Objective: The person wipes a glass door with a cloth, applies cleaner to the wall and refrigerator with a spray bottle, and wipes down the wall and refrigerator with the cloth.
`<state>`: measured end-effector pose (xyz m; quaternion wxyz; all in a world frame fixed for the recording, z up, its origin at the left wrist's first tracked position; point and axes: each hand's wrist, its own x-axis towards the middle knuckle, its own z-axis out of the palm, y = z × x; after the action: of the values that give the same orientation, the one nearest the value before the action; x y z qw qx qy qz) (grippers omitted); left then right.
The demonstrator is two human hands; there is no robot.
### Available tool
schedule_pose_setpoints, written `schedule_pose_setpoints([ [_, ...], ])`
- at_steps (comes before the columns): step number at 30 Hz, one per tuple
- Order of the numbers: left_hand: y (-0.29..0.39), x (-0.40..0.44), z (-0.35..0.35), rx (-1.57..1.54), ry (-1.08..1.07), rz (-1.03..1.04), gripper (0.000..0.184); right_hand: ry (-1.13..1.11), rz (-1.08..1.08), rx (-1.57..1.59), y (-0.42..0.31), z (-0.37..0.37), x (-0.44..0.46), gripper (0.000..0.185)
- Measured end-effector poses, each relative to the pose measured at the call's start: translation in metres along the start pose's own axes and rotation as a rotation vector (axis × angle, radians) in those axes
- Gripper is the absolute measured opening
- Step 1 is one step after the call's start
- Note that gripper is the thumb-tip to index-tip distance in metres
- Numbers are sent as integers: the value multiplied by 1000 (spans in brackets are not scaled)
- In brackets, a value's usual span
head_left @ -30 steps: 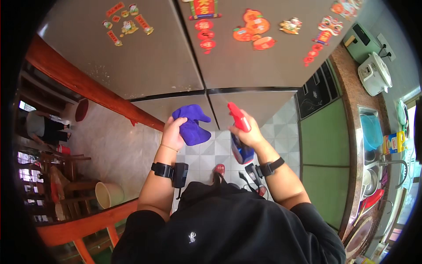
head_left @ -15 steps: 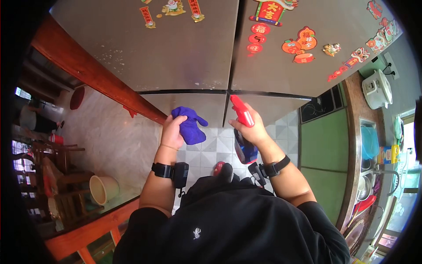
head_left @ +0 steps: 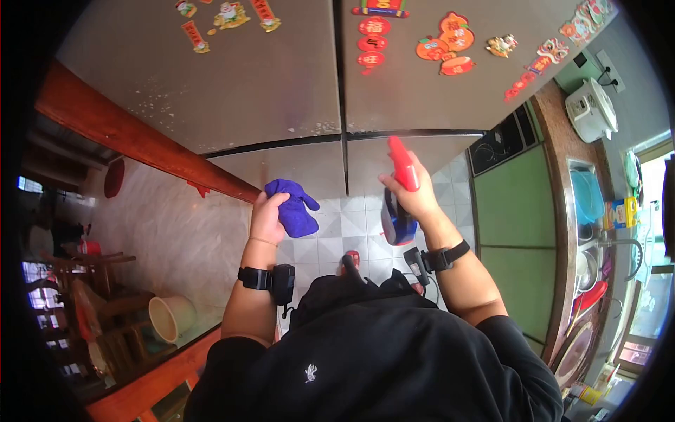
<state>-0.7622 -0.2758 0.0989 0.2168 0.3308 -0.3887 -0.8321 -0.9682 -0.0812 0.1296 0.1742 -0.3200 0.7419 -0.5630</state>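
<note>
Cannot make out most of the left hand's (head_left: pixel 268 221) fingers, tucked beneath the purple cloth (head_left: pixel 298 212) with only the thumb plain on top, nor the far fingers of the right hand (head_left: pixel 422 197), closed out of sight around the neck of the spray bottle (head_left: pixel 399 225). Cannot tell the trigger pressed from the trigger free. Loses the upper fridge doors (head_left: pixel 239 91) past the top edge, and sinks the wooden furniture (head_left: pixel 130 348) at far left into dimness. Shows the cloth soft, plain and crumpled, gripped at its left side, with a rounded flap pointing right and the lower part hanging loose over the tiled floor (head_left: pixel 351 228). Shows the bottle well apart to the right, dark blue in the body, hanging below the right hand, with a glossy red sprayer head (head_left: pixel 403 169) tipped toward the lower fridge doors (head_left: pixel 309 163). Leaves a wider gap between cloth and bottle than half a second ago, with the cloth slightly farther left in view and the bottle farther right. Sets the door seam (head_left: pixel 342 91) farther left too, and cuts off more of the magnet (head_left: pixel 380 8) above the red discs (head_left: pixel 373 43). Keeps both grips unchanged.
</note>
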Motion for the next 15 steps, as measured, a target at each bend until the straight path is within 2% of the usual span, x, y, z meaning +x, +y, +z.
schedule_pose_setpoints([
  [1,-2,0,4,2,-9,-13,22,9,3,5,3,-3,-3,41],
  [3,-9,1,16,9,-18,-27,22,-204,-27,-17,15,-10,-8,41],
  [5,-21,0,28,33,71,47,22,-171,6,-20,35,-14,-19,42],
  [8,-48,7,31,99,131,-24,23,-164,167,-69,71,-42,-48,45],
  [11,-72,-3,51,144,141,-52,24,-212,201,-160,83,-56,-71,50],
  [15,-106,-28,58,193,155,-117,27,-251,133,-152,98,-40,-65,54],
])
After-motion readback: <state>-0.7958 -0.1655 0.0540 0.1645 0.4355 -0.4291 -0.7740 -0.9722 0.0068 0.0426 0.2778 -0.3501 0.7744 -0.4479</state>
